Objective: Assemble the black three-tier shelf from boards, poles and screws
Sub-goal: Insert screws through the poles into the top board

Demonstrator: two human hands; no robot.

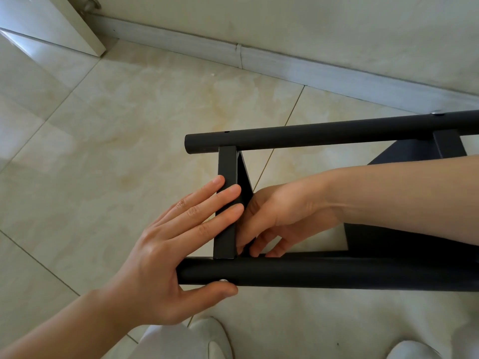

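**A:** Start nearest you. What's down there?

**B:** Pale shoes (pixel 215 340) on the tiled floor (pixel 103 125), and just beyond them the near pole (pixel 324 274) of the shelf, lying on its side. There's a silver screw head (pixel 223 280) in it, close to the pole's left end, right where the end board (pixel 228 203) meets it.

**A:** So that joint is done?

**B:** I'd judge it seated or close to it; I can't tell how tight. The board stands on edge between the near pole and the far pole (pixel 324 137). The far pole shows an open hole (pixel 227 131) above the board, so that end looks unscrewed. Further right a second board (pixel 448 147) sits between the poles with a screw (pixel 438 114) at the far pole. A third tier isn't in view, so I'd call it partway, with fastening left to do.

**A:** And the hands?

**B:** The left hand (pixel 168 252) is spread flat, fingers straight and lying across the end board's outer face, thumb tucked under the near pole beside the screw. The right hand (pixel 274 218) reaches in from the right, behind the board, fingers curled down at the inside corner where board meets near pole. Whether it pinches a small part there is hidden.

**A:** Beyond that?

**B:** A skirting board (pixel 285 66) along the wall, and a door corner (pixel 75 29) at top left.
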